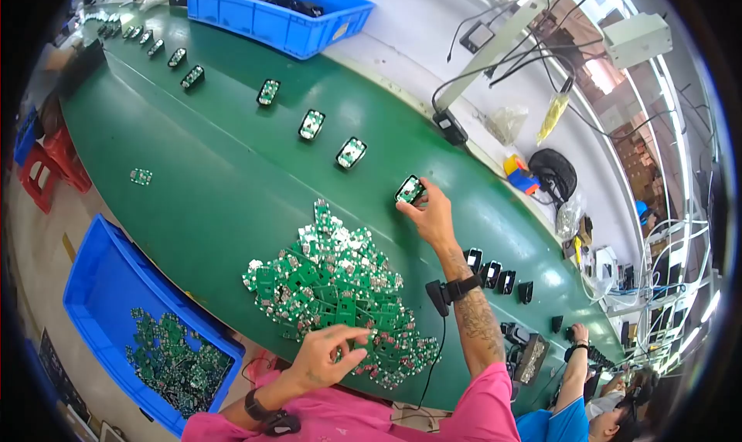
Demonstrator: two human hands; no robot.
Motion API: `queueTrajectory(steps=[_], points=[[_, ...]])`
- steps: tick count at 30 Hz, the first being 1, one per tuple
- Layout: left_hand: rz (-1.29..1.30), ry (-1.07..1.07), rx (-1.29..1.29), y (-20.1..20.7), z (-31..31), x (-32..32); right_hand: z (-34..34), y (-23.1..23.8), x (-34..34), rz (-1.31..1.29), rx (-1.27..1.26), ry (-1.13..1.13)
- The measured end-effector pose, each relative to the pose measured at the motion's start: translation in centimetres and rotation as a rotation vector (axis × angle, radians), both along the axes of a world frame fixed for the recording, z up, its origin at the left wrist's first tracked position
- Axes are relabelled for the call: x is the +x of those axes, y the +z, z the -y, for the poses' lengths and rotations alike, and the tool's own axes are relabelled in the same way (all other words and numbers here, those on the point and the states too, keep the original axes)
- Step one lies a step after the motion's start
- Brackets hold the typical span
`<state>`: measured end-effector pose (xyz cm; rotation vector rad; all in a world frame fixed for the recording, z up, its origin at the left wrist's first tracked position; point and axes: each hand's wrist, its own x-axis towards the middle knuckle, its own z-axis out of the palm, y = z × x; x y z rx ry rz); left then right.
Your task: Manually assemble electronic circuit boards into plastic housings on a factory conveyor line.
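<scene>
My right hand (431,212) is closed on a small black plastic housing (418,198) with a green circuit board (408,188) seated inside it, thumb and fingers gripping its sides at the table's middle. Nearer to me, my left hand (328,355) hovers at the front edge of a large heap of loose green circuit boards (325,276). Its fingers are curved, and thumb and forefinger stand apart with nothing visible between them. Beyond, a line of black housings fitted with boards (352,153) stretches toward the far left.
Black housings (491,275) stand right of my right forearm. A blue bin of boards (100,287) sits below the green table (193,233) at left; another blue bin (270,25) stands at the back. One board (141,177) lies apart. A co-worker's hand (580,332) is at right.
</scene>
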<state>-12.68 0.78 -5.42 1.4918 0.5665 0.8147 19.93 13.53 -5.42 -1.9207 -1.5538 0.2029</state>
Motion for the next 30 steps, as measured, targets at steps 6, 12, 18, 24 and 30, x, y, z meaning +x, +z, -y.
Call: queueTrajectory(steps=[6,12,18,24,30], points=[[-0.051,-0.026,-0.033,-0.6,1.0,-0.5,-1.6,1.5,-1.9,-0.075,-0.141,0.049],[-0.09,-0.077,-0.038,-0.2,0.9,-0.4,5.4,4.4,3.5,0.513,-0.021,-0.177],[-0.086,-0.132,-0.062,0.5,1.7,1.0,12.1,6.6,4.6,0.408,-0.564,-0.513],[-0.06,-0.138,0.007,1.7,2.3,2.8,14.0,5.5,4.6,0.2,-0.541,-0.503],[-0.101,-0.053,-0.088,3.2,3.0,5.3,21.0,8.0,-7.9,-0.317,-0.387,0.011]])
